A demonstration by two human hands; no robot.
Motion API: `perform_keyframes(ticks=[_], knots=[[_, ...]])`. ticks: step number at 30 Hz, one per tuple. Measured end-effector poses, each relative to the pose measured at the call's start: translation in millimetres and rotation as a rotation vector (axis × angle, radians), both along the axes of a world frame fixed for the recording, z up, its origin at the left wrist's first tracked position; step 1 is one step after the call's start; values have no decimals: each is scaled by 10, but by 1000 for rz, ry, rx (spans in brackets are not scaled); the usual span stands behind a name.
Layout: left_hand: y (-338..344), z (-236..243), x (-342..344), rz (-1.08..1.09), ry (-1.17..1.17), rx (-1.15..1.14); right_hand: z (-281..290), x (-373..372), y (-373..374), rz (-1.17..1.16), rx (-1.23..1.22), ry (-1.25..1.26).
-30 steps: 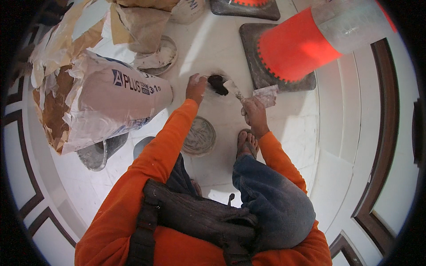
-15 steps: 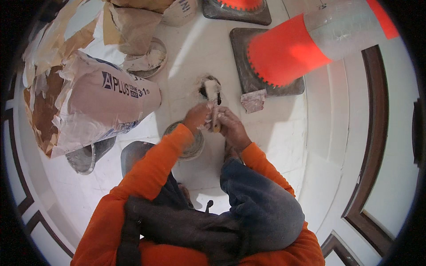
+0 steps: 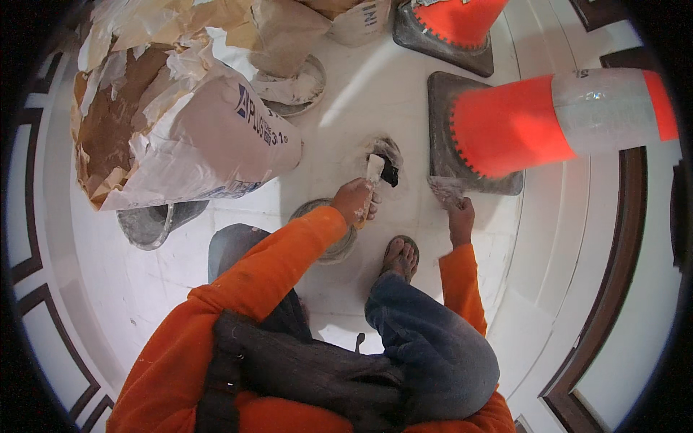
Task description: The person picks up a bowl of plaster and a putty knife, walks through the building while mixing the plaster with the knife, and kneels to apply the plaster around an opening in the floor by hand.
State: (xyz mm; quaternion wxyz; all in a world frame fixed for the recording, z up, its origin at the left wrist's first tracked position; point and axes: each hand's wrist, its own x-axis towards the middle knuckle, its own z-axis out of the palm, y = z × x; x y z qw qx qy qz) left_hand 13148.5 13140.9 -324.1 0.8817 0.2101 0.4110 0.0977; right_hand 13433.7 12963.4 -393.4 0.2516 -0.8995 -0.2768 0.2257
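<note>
My left hand [image 3: 354, 202] is closed around the pale handle of a putty knife [image 3: 375, 169], whose blade end is coated in white compound. Just beyond the blade lies a black patch [image 3: 389, 172] ringed with whitish smears on the floor; I cannot tell if it is a hole. Over to the right, my right hand [image 3: 460, 216] pinches a flat, plaster-smeared plate [image 3: 446, 189] beside the base of the near traffic cone [image 3: 505, 130]. Partly hidden under my left forearm is a round bucket [image 3: 339, 249].
A large torn paper sack [image 3: 209, 137] lies on its side at left, with a grey bucket [image 3: 155, 224] beneath it. Behind stand a compound-smeared basin [image 3: 296, 86] and a second cone [image 3: 458, 25]. A brown-framed wall panel [image 3: 628, 274] runs along the right. My sandalled foot [image 3: 401, 256] is in front.
My hands were together at the putty knife; now they are apart. My right hand has moved right and taken hold of the flat plate by the cone. The view has shifted.
</note>
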Motion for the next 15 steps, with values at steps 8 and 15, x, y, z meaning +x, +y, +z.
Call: perform_keyframes(ticks=[8, 15], knots=[[-71, 319, 96, -119, 243, 289, 1471, -1163, 551, 490, 496, -160], [-110, 257, 54, -141, 152, 288, 1319, -1597, 666, 639, 453, -49]])
